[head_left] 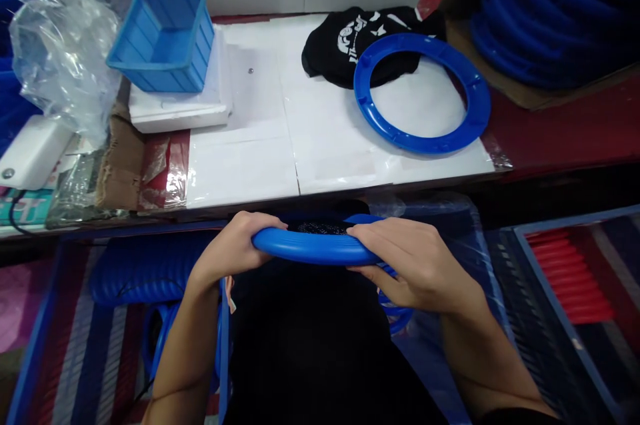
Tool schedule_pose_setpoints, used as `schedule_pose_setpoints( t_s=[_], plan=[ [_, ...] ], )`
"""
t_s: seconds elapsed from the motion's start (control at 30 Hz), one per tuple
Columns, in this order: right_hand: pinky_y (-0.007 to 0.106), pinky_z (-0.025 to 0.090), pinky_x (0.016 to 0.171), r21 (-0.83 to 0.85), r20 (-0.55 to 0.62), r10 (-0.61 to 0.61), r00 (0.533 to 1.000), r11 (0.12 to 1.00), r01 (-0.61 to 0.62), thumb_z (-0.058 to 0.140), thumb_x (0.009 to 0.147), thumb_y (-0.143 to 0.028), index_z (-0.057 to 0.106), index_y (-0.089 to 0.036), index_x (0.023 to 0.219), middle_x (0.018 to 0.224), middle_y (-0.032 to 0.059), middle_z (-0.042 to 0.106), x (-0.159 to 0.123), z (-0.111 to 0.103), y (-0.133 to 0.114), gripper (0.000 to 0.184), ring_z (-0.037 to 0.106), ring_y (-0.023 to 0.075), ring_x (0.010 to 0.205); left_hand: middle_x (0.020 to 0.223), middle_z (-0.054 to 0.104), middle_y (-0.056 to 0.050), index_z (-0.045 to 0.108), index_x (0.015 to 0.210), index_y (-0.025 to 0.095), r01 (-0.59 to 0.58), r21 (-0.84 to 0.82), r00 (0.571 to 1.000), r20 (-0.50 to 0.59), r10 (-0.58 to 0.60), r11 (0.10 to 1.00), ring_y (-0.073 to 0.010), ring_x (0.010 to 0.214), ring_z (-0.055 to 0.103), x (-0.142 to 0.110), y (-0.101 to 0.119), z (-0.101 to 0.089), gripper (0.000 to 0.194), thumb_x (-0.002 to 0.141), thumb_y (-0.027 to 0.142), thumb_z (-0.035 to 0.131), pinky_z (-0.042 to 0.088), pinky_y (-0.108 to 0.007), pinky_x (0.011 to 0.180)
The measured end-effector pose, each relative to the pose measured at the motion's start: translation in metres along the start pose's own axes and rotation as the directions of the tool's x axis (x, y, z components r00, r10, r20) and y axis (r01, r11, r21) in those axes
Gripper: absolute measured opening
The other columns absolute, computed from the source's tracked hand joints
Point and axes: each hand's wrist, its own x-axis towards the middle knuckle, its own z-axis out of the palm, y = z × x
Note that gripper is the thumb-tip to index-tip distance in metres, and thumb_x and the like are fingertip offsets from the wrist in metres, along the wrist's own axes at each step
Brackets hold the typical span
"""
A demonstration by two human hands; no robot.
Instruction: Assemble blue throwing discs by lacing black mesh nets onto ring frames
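Observation:
Both hands hold a blue plastic ring (315, 248) edge-on, close to my body and below the table's front edge. My left hand (245, 242) is closed around its left side, and my right hand (407, 258) grips its right side with the thumb underneath. Dark mesh (323, 228) shows just behind the ring's near rim. On the white table cover lies another blue ring (477, 102), flat, with its ribbed side up. Part of it rests over a folded black cloth (333, 45) with white print.
A blue bin (195, 68) sits on a white block (180, 120) at the table's left, beside crumpled clear plastic (65, 58). Stacked blue rings (540, 18) stand in a carton at the right. Below are crates with blue rings (145, 272) and red ribbed parts (573, 278).

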Motion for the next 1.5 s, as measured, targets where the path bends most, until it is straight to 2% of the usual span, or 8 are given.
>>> schedule_pose_setpoints(
  t_s=[0.3,0.43,0.53,0.63,0.77,0.97,1.2,1.5],
  plan=[
    [0.036,0.056,0.068,0.039,0.039,-0.018,0.999,0.999,0.016,0.068,0.102,-0.041,0.065,-0.012,0.121,0.095,0.0088,0.080,0.017,0.007,-0.001,0.035,0.074,0.0228,0.075,0.120,0.078,-0.012,0.062,0.138,0.015,-0.361,0.289,0.930,0.040,0.366,0.887,-0.0246,0.102,0.075,0.008,0.055,0.000,0.038,0.103,0.030,0.065,0.060,-0.037,0.088],
    [0.041,0.060,0.087,0.096,0.237,0.102,0.966,0.987,-0.128,0.079,0.093,-0.051,0.056,-0.014,0.142,0.118,0.0124,0.078,0.005,-0.005,0.013,0.066,0.076,0.0282,0.102,0.120,0.079,-0.011,0.066,0.137,0.018,-0.419,0.182,0.901,-0.041,0.432,0.890,-0.0227,0.105,0.076,0.007,0.025,-0.006,0.035,0.101,0.021,0.065,0.061,-0.035,0.090],
    [0.038,0.060,0.089,0.128,0.329,0.179,0.927,0.964,-0.231,0.078,0.092,-0.031,0.057,-0.017,0.141,0.119,0.0104,0.077,-0.008,-0.014,0.028,0.055,0.076,0.0263,0.103,0.111,0.081,-0.010,0.072,0.129,0.021,-0.471,-0.008,0.863,-0.214,0.458,0.882,-0.0241,0.102,0.078,0.001,-0.016,-0.009,0.035,0.095,0.029,0.077,0.061,-0.042,0.100],
    [0.031,0.056,0.078,0.144,0.315,0.223,0.922,0.949,-0.279,0.065,0.091,-0.014,0.067,-0.020,0.119,0.102,0.0044,0.079,-0.012,-0.015,0.034,0.028,0.077,0.0209,0.087,0.105,0.082,-0.009,0.074,0.119,0.020,-0.429,-0.125,0.878,-0.291,0.380,0.895,-0.0247,0.101,0.078,-0.002,-0.039,-0.006,0.030,0.091,0.028,0.080,0.061,-0.045,0.103],
    [0.029,0.051,0.069,0.110,0.311,0.209,0.927,0.961,-0.254,0.064,0.089,-0.015,0.068,-0.020,0.107,0.090,0.0017,0.078,-0.004,-0.011,0.029,0.018,0.075,0.0198,0.076,0.111,0.079,-0.009,0.071,0.121,0.018,-0.268,-0.065,0.951,-0.179,0.253,0.961,-0.0218,0.100,0.077,0.003,-0.016,0.000,0.032,0.091,0.025,0.079,0.062,-0.032,0.089],
    [0.031,0.050,0.066,0.019,0.339,0.190,0.922,0.978,-0.208,0.067,0.091,-0.017,0.068,-0.019,0.108,0.092,0.0026,0.079,0.004,-0.012,0.020,0.017,0.076,0.0231,0.075,0.114,0.079,-0.011,0.064,0.139,0.018,-0.449,0.076,0.887,-0.080,0.455,0.890,-0.0216,0.098,0.076,0.016,0.030,0.006,0.049,0.095,0.033,0.078,0.061,-0.032,0.086],
    [0.039,0.061,0.082,0.069,0.307,0.123,0.944,0.986,-0.151,0.065,0.103,-0.045,0.058,-0.013,0.139,0.117,0.0132,0.079,0.000,-0.010,0.002,0.048,0.079,0.0293,0.099,0.115,0.080,-0.014,0.065,0.136,0.015,-0.493,0.072,0.862,-0.089,0.498,0.867,-0.0240,0.098,0.079,0.012,0.026,0.009,0.045,0.096,0.032,0.076,0.062,-0.033,0.084],
    [0.034,0.061,0.071,0.093,0.169,0.144,0.975,0.983,-0.161,0.062,0.105,-0.033,0.065,-0.013,0.123,0.098,0.0094,0.080,-0.004,0.008,-0.012,0.027,0.079,0.0245,0.082,0.112,0.082,-0.011,0.069,0.130,0.018,-0.446,0.090,0.880,-0.138,0.455,0.890,-0.0238,0.097,0.080,0.009,0.033,0.015,0.039,0.095,0.032,0.076,0.063,-0.032,0.082]
  ],
)
